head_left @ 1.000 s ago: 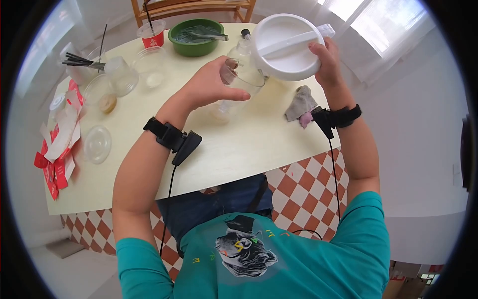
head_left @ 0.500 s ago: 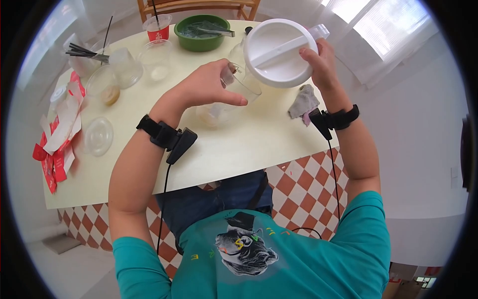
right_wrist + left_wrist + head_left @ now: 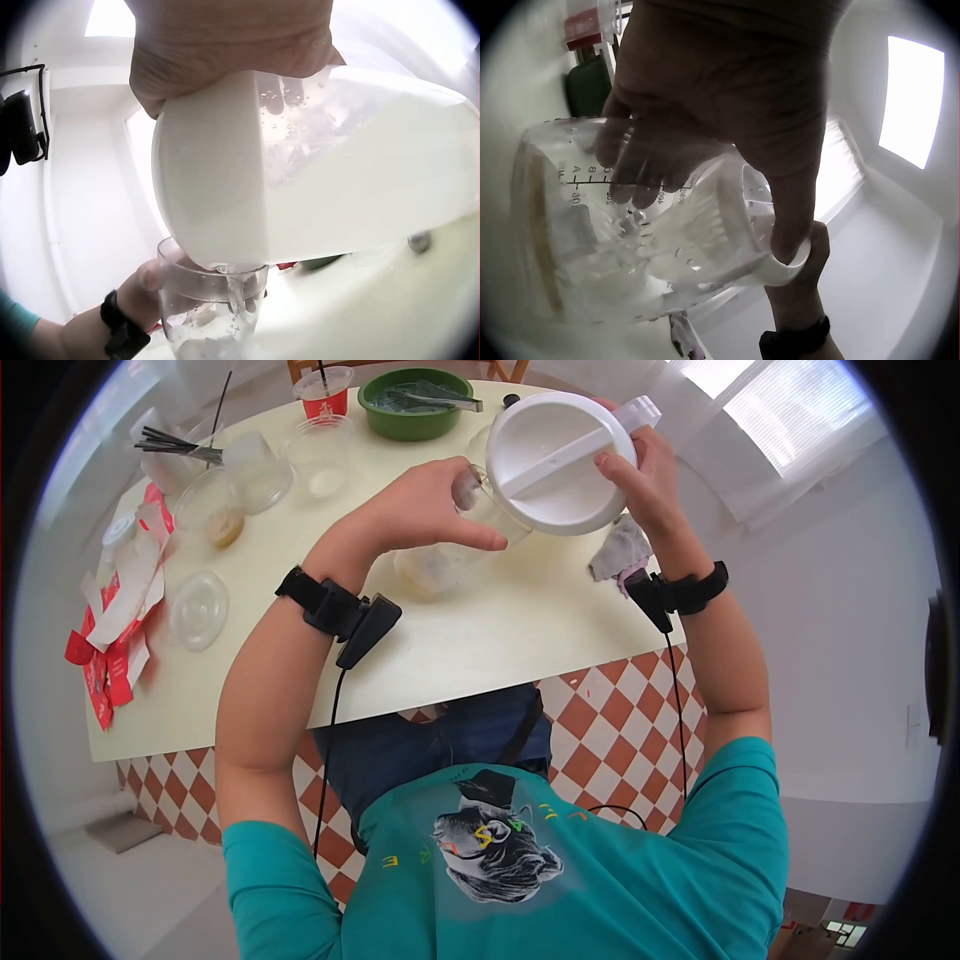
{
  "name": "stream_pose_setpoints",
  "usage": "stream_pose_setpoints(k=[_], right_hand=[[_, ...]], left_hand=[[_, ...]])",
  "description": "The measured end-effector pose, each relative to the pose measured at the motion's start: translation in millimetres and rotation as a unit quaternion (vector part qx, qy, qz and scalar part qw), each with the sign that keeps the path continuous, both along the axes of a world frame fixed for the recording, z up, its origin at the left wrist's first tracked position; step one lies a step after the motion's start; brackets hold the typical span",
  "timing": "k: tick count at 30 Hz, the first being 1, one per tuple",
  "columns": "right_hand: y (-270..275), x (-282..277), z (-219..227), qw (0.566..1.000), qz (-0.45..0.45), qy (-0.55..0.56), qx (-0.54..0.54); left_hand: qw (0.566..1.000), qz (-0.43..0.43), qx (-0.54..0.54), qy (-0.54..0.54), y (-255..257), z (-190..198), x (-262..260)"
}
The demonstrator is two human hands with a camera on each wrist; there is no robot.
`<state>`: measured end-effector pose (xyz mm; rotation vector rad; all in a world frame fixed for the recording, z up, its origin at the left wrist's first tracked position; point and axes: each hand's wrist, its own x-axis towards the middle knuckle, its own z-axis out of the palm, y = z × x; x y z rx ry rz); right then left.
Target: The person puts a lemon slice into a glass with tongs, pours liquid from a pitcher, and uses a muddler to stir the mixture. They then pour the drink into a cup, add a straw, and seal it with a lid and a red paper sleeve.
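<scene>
My right hand point(image 3: 645, 475) grips a see-through pitcher with a white lid point(image 3: 560, 460), tilted to the left. In the right wrist view the pitcher point(image 3: 360, 195) has whitish contents, and a thin clear stream runs from its lid edge. A clear measuring cup point(image 3: 206, 322) receives the stream right under that edge. My left hand point(image 3: 425, 510) holds this cup, thumb near the rim and fingers round the far side. Printed scale marks and liquid show in the cup point(image 3: 577, 217) in the left wrist view. From the head, the pitcher hides much of the cup.
A green basin point(image 3: 415, 420) with tongs and a red-and-white cup point(image 3: 325, 395) stand at the back. Clear tubs, black straws point(image 3: 180, 445), a clear lid point(image 3: 198, 610) and torn red packaging point(image 3: 125, 610) lie left. A grey cloth point(image 3: 622, 547) lies right.
The pitcher has come left and slightly nearer, and now overlaps more of the cup. The left hand still holds the cup. The head view has shifted, moving the table up in the picture.
</scene>
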<state>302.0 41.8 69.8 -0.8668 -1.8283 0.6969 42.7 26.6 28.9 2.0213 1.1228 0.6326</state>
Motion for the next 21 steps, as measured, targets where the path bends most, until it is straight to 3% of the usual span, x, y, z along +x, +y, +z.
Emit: stream_pose_setpoints(k=[14, 16, 21], right_hand=[[40.1, 35.4, 6.5, 0.989, -0.061, 0.113, -0.072], [44.4, 39.5, 8.8, 0.984, -0.072, 0.138, -0.084], [55.4, 55.5, 9.2, 0.976, -0.069, 0.176, -0.108]], left_hand=[[0.981, 0.033, 0.062, -0.179, 15.5, -35.3, 24.2], [0.967, 0.045, 0.037, -0.246, 20.8, -40.0, 30.3], [0.953, 0.039, -0.004, -0.302, 30.7, -45.6, 45.0]])
